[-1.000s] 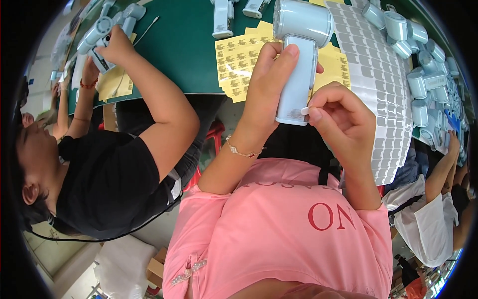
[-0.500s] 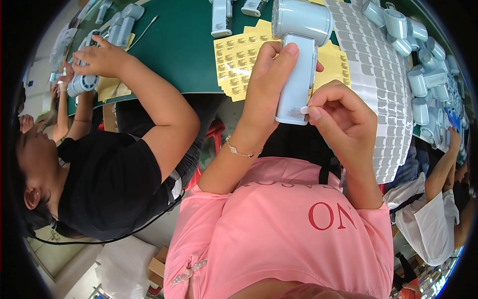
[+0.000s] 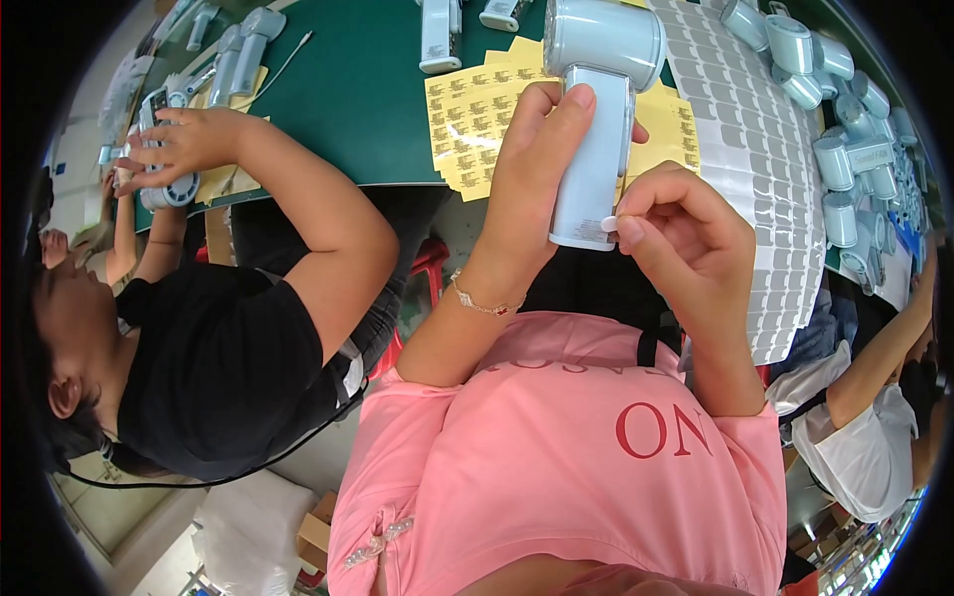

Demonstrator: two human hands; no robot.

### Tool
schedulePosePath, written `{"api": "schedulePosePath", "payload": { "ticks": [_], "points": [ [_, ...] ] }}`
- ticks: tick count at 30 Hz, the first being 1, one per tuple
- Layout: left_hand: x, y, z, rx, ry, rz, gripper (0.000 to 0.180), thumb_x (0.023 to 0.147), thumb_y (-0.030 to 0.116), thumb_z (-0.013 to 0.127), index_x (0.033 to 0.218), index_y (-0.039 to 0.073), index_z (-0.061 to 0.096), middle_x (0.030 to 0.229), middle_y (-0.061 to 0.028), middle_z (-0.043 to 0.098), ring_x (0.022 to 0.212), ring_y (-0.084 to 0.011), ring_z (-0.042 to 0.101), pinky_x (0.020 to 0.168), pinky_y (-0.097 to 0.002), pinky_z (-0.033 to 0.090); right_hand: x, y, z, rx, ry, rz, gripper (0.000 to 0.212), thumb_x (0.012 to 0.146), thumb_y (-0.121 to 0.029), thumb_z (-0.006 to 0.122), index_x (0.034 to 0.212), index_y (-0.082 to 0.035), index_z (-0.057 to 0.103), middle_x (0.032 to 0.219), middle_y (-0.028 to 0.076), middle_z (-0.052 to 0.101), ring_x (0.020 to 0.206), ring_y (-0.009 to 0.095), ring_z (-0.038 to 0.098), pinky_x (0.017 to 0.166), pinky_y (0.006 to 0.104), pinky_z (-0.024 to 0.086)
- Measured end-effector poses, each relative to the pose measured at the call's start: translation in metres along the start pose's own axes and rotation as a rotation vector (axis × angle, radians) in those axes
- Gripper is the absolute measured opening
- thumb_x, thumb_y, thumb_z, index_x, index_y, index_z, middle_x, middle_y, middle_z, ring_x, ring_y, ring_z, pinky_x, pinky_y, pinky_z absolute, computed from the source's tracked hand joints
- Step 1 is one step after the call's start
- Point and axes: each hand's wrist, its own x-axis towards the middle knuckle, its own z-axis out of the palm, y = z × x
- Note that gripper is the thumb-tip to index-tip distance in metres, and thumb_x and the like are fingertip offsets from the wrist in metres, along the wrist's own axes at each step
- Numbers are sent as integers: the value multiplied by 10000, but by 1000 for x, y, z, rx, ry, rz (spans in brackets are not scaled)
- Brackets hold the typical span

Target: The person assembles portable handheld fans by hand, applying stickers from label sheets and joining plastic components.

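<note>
Pinched now, between right thumb and forefinger, is one white tab (image 3: 609, 225), right hand (image 3: 686, 223) at the near right corner of one blue device (image 3: 596, 149); its handle is gripped by the left hand (image 3: 537, 159). Beyond, layered yellow sheets (image 3: 462, 129), uncountable, are spread; farther, two blue units (image 3: 440, 38) are set down.
</note>
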Motion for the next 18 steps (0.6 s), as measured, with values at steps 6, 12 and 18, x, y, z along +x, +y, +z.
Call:
{"api": "schedulePosePath", "payload": {
  "ticks": [6, 12, 18],
  "points": [
    [-2, -1, 2, 80, 34, 25, 351, 944, 316, 379, 1059, 5, 495, 910, -135, 594, 662, -112, 564, 593, -224, 486, -1, 0, 2, -13, 11, 1, 100, 813, 83, 566, 907, 52, 550, 879, 53, 549, 786, 93, 524, 711, 218, 438],
    [-3, -2, 0, 79, 28, 32, 352, 946, 316, 376, 1057, 6, 498, 913, -135, 594, 689, -118, 570, 603, -229, 491, -1, 0, 4, -41, 24, -1, 91, 809, 80, 573, 891, 46, 553, 869, 48, 544, 781, 89, 524, 709, 216, 438],
    [-3, -3, 0, 80, 45, 36, 350, 948, 319, 374, 1054, 10, 501, 915, -133, 596, 703, -120, 575, 610, -232, 495, -1, -2, 7, -70, 43, 17, 84, 807, 72, 579, 878, 35, 554, 854, 38, 540, 773, 83, 528, 705, 216, 441]
  ]
}}
